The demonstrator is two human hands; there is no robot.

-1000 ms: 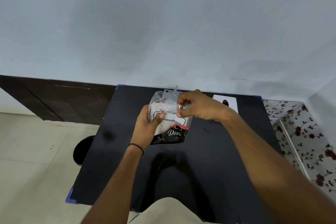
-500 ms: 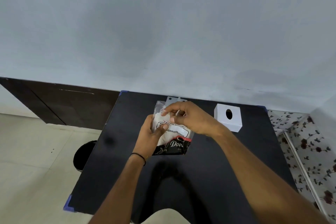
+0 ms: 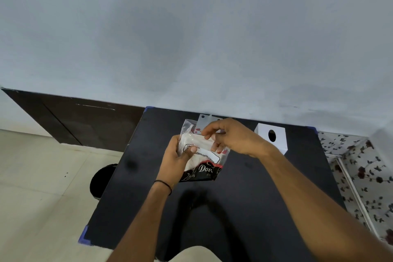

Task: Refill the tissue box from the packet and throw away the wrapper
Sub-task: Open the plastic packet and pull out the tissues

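Packet [image 3: 201,155]: held upright above the black table [image 3: 244,187], at the centre of the frame; white tissues are seen through the clear plastic.
Left hand [image 3: 175,160]: clamped on the packet's left side, thumb pressed on the front label.
Right hand [image 3: 231,137]: fingers are dipped into the packet's open top; what they grip cannot be told.
Tissue box [image 3: 272,137]: white, set on the table right of the hands, apart from them.
Bin [image 3: 101,178]: dark, on the floor left of the table.

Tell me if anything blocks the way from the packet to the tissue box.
Nothing visible does. The packet is held above the table by the left hand and right hand; the tissue box stands to its right, with only bare tabletop between.
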